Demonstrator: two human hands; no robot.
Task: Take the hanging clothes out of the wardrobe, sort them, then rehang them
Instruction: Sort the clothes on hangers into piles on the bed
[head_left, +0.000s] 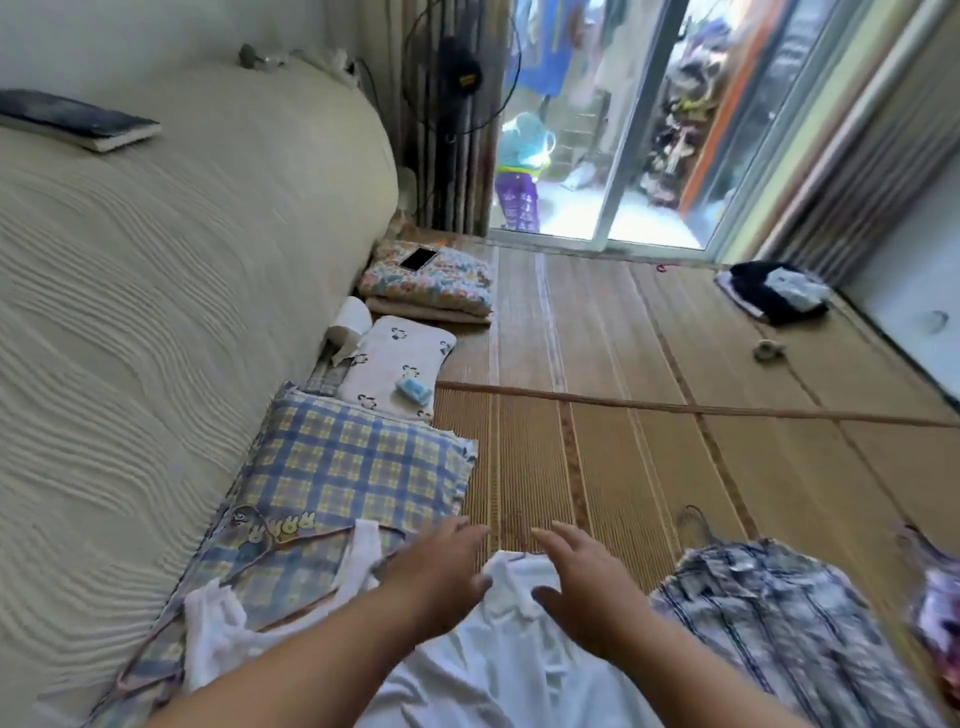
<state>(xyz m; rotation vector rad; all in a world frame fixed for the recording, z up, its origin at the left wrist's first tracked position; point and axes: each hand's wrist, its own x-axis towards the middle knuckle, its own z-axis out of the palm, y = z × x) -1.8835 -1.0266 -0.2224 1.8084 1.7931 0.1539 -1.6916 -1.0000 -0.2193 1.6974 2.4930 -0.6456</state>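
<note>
1. Both our hands are open, fingers spread and gripping nothing. The left hand (447, 566) and the right hand (584, 587) sit side by side over the collar of the white top (498, 660), with the thumbs touching the cloth. The top lies on the floor mat (597, 467), under the hands and running back toward us.
2. The cloth looks slack. If we push with flat palms, we think the collar could bunch up, and the top would then hang crooked.
3. Just left of our left hand, a white vest (208, 618) on a wire hanger (306, 540) rests on the checked pillow (353, 467), one strap very near our left wrist. A careless sweep of that arm could snag the hanger and drag the vest off it.
4. Right of our right hand lies the plaid shirt (769, 613), close to the white top. Spreading the top wider could overlap the two and muddle the sorting.
5. Beyond the shirt, ahead and right of our right hand, a thin loose hanger (696, 519) lies on the mat and is easy to miss or catch.
6. We cannot tell whether a hanger sits inside the white top's collar. If one does, lifting by the cloth alone might let it slip out.
</note>
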